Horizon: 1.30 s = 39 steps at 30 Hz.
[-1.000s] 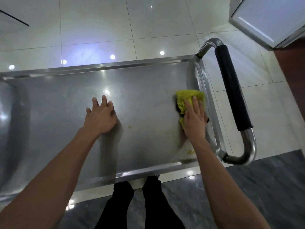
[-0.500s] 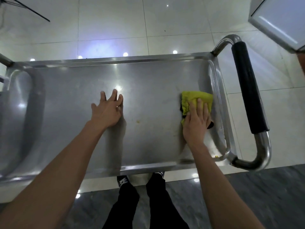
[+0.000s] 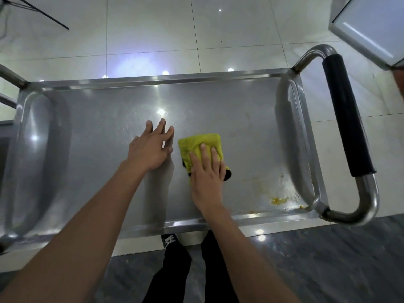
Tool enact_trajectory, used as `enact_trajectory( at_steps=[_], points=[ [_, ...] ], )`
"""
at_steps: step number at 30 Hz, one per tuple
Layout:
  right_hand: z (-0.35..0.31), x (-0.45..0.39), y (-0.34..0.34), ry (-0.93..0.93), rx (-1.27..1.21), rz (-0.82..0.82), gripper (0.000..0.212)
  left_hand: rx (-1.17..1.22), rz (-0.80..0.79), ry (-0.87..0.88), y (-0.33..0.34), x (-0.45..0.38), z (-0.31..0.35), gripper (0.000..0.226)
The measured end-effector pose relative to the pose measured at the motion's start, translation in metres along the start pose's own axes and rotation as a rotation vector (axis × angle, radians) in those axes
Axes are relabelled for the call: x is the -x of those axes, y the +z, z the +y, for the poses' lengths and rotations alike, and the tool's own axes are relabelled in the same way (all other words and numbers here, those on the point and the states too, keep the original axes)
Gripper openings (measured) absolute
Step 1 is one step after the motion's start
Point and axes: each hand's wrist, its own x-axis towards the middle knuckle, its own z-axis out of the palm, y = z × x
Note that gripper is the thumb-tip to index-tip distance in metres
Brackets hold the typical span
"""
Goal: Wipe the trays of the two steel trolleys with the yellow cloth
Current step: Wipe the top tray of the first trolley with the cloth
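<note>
A steel trolley's top tray (image 3: 251, 127) fills the view below me. A folded yellow cloth (image 3: 196, 145) with a dark underside lies near the tray's middle. My right hand (image 3: 207, 176) presses flat on the cloth with straight fingers. My left hand (image 3: 150, 149) rests flat on the bare steel just left of the cloth, fingers spread. Yellowish smears (image 3: 278, 201) mark the tray's near right corner.
The trolley's black-sleeved push handle (image 3: 347, 114) curves off the right end. A white cabinet corner (image 3: 369, 25) stands at the top right. Pale glossy floor tiles (image 3: 153, 29) lie beyond the tray, dark stone flooring and my legs (image 3: 175, 270) beneath its near edge.
My right hand has slid the cloth from the tray's right end leftward to the middle, beside my left hand. The view has shifted, showing more of the tray's left end.
</note>
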Motion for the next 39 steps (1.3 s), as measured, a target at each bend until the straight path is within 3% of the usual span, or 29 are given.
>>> enact_trajectory(
  at_steps=[7,21,29,34,39],
  points=[
    [0.017,0.009,-0.008,-0.131,0.046,-0.016,0.061,0.022,-0.017,-0.016,0.001,-0.003,-0.001,0.061],
    [0.208,0.011,-0.073,0.313,0.013,0.136,0.048,0.041,-0.042,-0.043,-0.003,-0.018,0.008,0.061],
    [0.213,0.01,-0.07,0.303,-0.008,0.109,0.051,0.029,0.025,-0.078,-0.008,0.01,0.035,0.053],
    [0.203,0.009,-0.076,0.293,-0.019,0.113,0.05,-0.023,-0.112,-0.116,0.027,0.07,0.054,0.063],
    [0.175,0.018,-0.069,0.267,-0.004,0.12,0.06,0.001,-0.143,-0.143,0.036,0.078,0.051,0.071]
  ],
)
